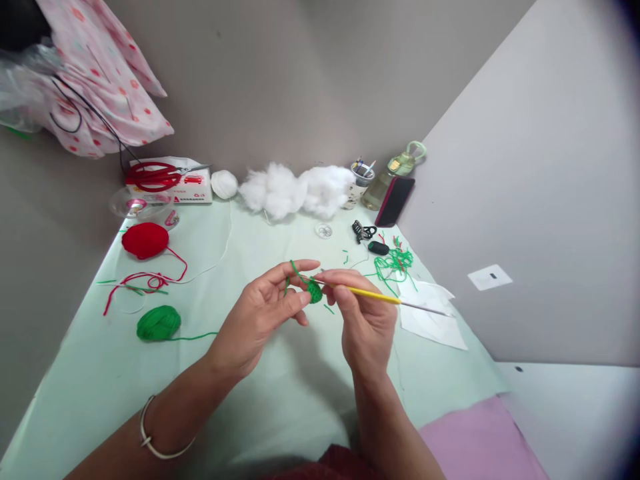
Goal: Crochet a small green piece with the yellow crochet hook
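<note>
My left hand (270, 303) pinches a small green crochet piece (315, 291) between thumb and fingers, and green yarn loops over its raised index finger. In my right hand (367, 317) is a crochet hook (373, 294) with a yellow handle, held like a pen. The hook's front end meets the green piece, though the exact stitch is too small to make out. Its bare metal rear end points right. A green yarn ball (159, 323) lies left of my left hand, its strand running toward that wrist.
Red yarn (145, 241), red-handled scissors (155, 176) and a white yarn ball (225, 184) are at the back left. White stuffing (275, 192) lies along the wall. A bottle (380, 190), a phone (395, 202), a hair claw (363, 231), green yarn scraps (393, 263) and white paper (433, 320) are on the right.
</note>
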Action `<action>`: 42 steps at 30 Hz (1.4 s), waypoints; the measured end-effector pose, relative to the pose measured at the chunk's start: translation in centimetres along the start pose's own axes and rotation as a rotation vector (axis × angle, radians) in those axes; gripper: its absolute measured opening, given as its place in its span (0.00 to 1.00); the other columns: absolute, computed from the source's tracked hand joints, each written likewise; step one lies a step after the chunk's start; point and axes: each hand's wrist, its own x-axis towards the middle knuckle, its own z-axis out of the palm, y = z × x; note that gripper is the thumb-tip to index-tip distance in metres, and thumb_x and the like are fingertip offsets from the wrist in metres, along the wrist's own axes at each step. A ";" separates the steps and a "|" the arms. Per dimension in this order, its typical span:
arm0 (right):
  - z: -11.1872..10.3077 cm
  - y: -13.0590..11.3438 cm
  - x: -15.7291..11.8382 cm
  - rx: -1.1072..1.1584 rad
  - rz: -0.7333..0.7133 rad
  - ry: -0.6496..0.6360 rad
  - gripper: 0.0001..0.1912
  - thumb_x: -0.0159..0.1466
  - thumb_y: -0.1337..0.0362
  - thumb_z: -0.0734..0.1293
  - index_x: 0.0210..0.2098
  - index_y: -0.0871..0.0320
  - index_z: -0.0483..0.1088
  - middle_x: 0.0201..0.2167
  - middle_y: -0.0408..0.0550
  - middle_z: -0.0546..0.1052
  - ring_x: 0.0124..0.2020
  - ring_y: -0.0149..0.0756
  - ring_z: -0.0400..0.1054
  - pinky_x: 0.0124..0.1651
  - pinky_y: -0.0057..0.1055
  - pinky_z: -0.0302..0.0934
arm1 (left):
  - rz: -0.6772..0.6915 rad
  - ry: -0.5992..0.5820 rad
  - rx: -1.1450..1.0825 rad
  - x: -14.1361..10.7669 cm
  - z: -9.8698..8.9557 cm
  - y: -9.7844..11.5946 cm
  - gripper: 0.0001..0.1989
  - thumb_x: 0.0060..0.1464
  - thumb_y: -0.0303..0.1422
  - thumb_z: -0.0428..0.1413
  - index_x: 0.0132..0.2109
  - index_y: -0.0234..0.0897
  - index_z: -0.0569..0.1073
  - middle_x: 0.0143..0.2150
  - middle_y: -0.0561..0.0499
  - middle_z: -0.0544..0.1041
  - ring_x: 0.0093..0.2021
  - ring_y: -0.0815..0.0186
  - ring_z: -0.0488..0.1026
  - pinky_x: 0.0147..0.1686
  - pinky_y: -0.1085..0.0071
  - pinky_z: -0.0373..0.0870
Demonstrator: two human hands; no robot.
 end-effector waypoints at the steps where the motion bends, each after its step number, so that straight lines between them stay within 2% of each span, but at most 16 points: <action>1: 0.0 0.0 0.0 -0.031 -0.014 0.006 0.08 0.72 0.63 0.70 0.43 0.47 0.83 0.41 0.46 0.85 0.41 0.38 0.78 0.41 0.37 0.72 | 0.010 0.001 0.009 0.0 0.0 0.0 0.14 0.58 0.33 0.68 0.52 0.47 0.85 0.39 0.53 0.75 0.35 0.71 0.70 0.35 0.76 0.73; 4: -0.1 0.1 0.1 -0.061 -0.031 -0.008 0.08 0.72 0.63 0.69 0.43 0.47 0.83 0.43 0.46 0.86 0.45 0.40 0.79 0.44 0.38 0.73 | 0.016 0.002 0.025 0.0 0.1 -0.1 0.15 0.59 0.33 0.68 0.53 0.46 0.84 0.38 0.54 0.74 0.35 0.70 0.70 0.36 0.75 0.73; 10: -0.1 0.3 0.1 -0.053 -0.029 -0.030 0.08 0.72 0.60 0.69 0.42 0.49 0.82 0.40 0.46 0.87 0.41 0.39 0.79 0.42 0.38 0.73 | -0.009 0.007 0.016 0.0 0.1 -0.1 0.18 0.57 0.32 0.69 0.55 0.44 0.82 0.35 0.55 0.73 0.35 0.69 0.69 0.34 0.75 0.72; 15: -0.2 0.4 0.0 -0.002 0.023 -0.076 0.08 0.73 0.61 0.68 0.43 0.48 0.82 0.40 0.45 0.86 0.41 0.36 0.79 0.43 0.34 0.72 | -0.030 -0.084 -0.012 0.0 0.1 -0.1 0.23 0.59 0.31 0.66 0.61 0.46 0.79 0.40 0.52 0.76 0.36 0.67 0.69 0.33 0.74 0.73; 22: -0.4 0.2 0.0 0.068 0.080 -0.013 0.09 0.72 0.58 0.69 0.41 0.51 0.82 0.36 0.46 0.84 0.36 0.35 0.77 0.40 0.33 0.73 | -0.046 -0.034 -0.027 -0.1 0.2 0.2 0.29 0.58 0.33 0.68 0.66 0.45 0.75 0.40 0.52 0.76 0.39 0.66 0.71 0.35 0.73 0.74; 29: -0.4 0.3 0.1 0.135 0.132 0.044 0.11 0.73 0.56 0.68 0.40 0.55 0.79 0.34 0.47 0.84 0.34 0.37 0.80 0.38 0.35 0.77 | 0.010 0.047 0.029 -0.1 0.3 0.4 0.17 0.57 0.30 0.67 0.54 0.45 0.84 0.41 0.51 0.75 0.37 0.67 0.71 0.34 0.73 0.72; 36: -0.5 -0.1 0.0 0.140 0.108 0.023 0.11 0.74 0.58 0.66 0.40 0.55 0.78 0.34 0.46 0.84 0.33 0.35 0.80 0.39 0.35 0.77 | 0.004 0.068 0.056 -0.2 0.3 0.6 0.19 0.57 0.30 0.67 0.55 0.45 0.84 0.39 0.52 0.75 0.37 0.66 0.71 0.37 0.72 0.74; 40: -0.6 -0.5 -0.1 0.046 0.066 0.010 0.12 0.75 0.59 0.64 0.41 0.55 0.78 0.34 0.47 0.84 0.34 0.36 0.81 0.39 0.36 0.77 | 0.015 0.084 0.097 -0.2 0.1 0.6 0.19 0.57 0.30 0.66 0.55 0.46 0.84 0.39 0.53 0.75 0.36 0.67 0.70 0.39 0.71 0.75; 42: -0.8 -0.8 -0.2 -0.057 0.001 0.000 0.11 0.76 0.62 0.63 0.42 0.54 0.78 0.35 0.46 0.84 0.34 0.35 0.81 0.39 0.35 0.77 | 0.031 0.089 0.124 -0.3 0.1 0.5 0.18 0.58 0.30 0.66 0.55 0.48 0.84 0.39 0.54 0.75 0.34 0.69 0.69 0.39 0.71 0.75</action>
